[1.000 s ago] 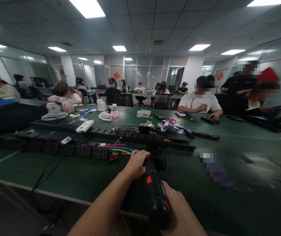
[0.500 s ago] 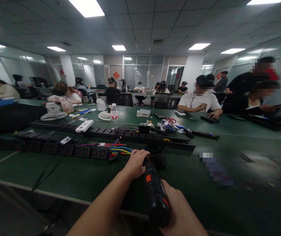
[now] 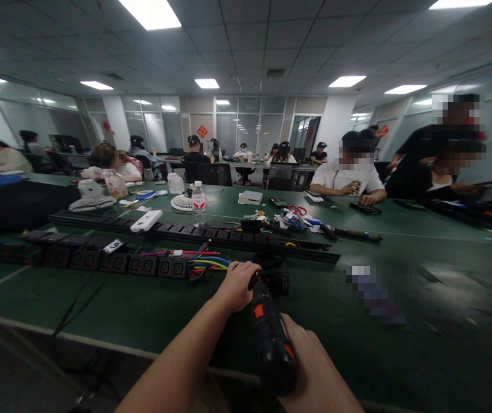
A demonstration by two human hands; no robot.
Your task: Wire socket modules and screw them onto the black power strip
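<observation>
My right hand (image 3: 303, 350) is wrapped round a black and orange power screwdriver (image 3: 271, 338), which points away from me. Its front end meets a small black part (image 3: 278, 283) on the green table. My left hand (image 3: 239, 284) is closed at the near side of that part, steadying it beside the tool's tip; the fingertips are partly hidden. Loose red, blue and yellow wires (image 3: 209, 261) run from a black socket strip (image 3: 146, 264) up to my left hand.
Behind lies a second long black strip (image 3: 228, 235) with a white adapter (image 3: 146, 221) on it. A water bottle (image 3: 198, 203), a white fan (image 3: 93, 198), red-handled scissors (image 3: 298, 210) and a dark tool (image 3: 357, 234) stand or lie farther back. Several people sit around the tables.
Both hands and the power screwdriver keep almost the same place. The view has shifted very slightly. At the right, a standing person has moved a little.
</observation>
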